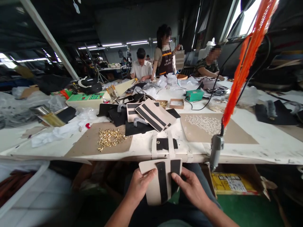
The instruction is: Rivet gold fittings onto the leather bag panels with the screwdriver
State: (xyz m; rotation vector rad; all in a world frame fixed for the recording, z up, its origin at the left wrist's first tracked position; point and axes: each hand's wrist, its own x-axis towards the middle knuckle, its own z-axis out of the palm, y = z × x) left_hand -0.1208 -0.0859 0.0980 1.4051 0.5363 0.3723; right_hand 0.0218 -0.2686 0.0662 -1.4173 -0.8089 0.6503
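Observation:
Both my hands hold a beige panel with black stripes (158,179) over my lap, below the table's front edge. My left hand (139,186) grips its left side with the thumb on the face. My right hand (191,187) pinches its right side at the black patch. Just above, a similar beige piece with a black patch (165,145) lies at the table edge. A stack of striped beige and black panels (153,116) lies farther back.
A pile of small gold fittings (109,138) lies on brown card at the left, white bits (205,123) on card at the right. A grey tool (216,151) hangs on an orange cord. A green box (194,94) and three people are beyond.

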